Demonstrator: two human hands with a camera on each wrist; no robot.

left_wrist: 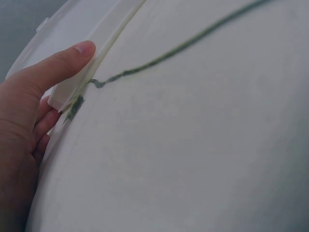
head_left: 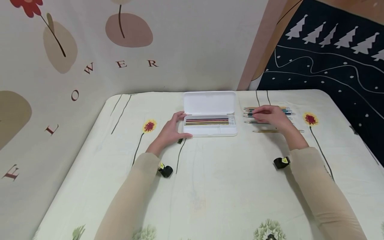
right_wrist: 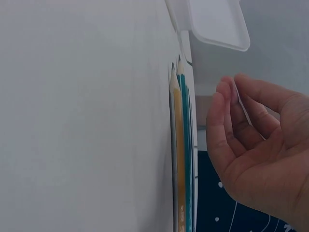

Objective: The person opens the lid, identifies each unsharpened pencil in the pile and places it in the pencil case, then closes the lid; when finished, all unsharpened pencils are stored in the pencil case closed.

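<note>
A white pencil case point(head_left: 210, 131) lies on the table with its lid point(head_left: 209, 102) raised at the back. Several pencils point(head_left: 207, 121) lie side by side inside it. My left hand point(head_left: 171, 131) grips the left end of the case. In the left wrist view its thumb rests on the rim point(left_wrist: 104, 55) while the other fingers bend round the end. My right hand point(head_left: 274, 117) hovers over a row of loose pencils point(head_left: 289, 112), fingers loosely bent and nothing visible between them. Yellow and teal pencils point(right_wrist: 179, 140) lie beside this hand in the right wrist view.
One pencil point(head_left: 267, 131) lies apart, nearer than the row. The table is covered by a pale cloth point(head_left: 216, 186) with printed flowers. Behind it hangs a light printed curtain point(head_left: 192, 40), with a dark tree-patterned cloth point(head_left: 324, 63) at the right.
</note>
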